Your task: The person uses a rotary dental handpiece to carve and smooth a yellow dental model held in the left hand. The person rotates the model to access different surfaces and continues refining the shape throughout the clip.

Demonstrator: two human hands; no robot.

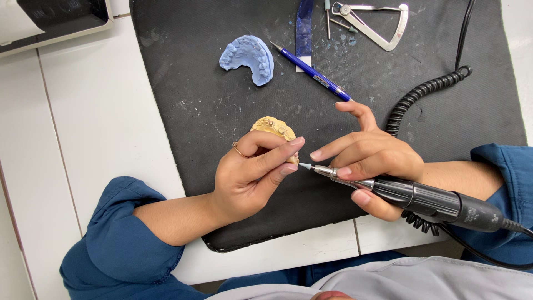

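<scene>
Left hand (247, 178) pinching the yellow dental cast (273, 129) in a narrow grip, thumb and forefinger closing over its near edge. Right hand (369, 158) wrapping a closed grip round the black rotary handpiece (427, 200), resting its pale pointed tip (304, 165) just beside the cast and almost touching the left fingertips (288, 169). Risking, likely, a skid of the tip off the cast into those fingertips, given so little cast showing beyond the pinch. Possibly tugging the handpiece off line too, with the coiled cord (422, 91) looping right of the cast. Lying beyond the cast: blue dental cast (248, 57), blue pencil (311, 72), metal caliper (372, 22). Leaving bare black mat (183, 105) left of the cast; mat edge and white tabletop (100, 111) further left, offering open room.
</scene>
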